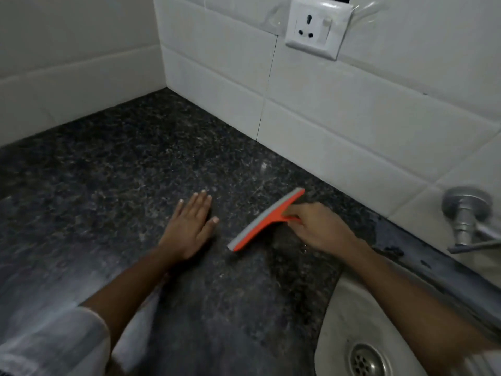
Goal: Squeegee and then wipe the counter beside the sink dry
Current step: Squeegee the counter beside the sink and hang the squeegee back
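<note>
An orange squeegee with a grey rubber blade lies diagonally on the dark speckled granite counter, blade edge facing left. My right hand grips its short handle from the right side. My left hand rests flat on the counter, palm down with fingers spread slightly, a little left of the squeegee and not touching it. The white sink with its metal drain sits at the lower right, under my right forearm.
White tiled walls meet in a corner behind the counter. A white wall socket with a switch sits on the back wall. A metal tap fitting juts from the wall at the far right above the sink.
</note>
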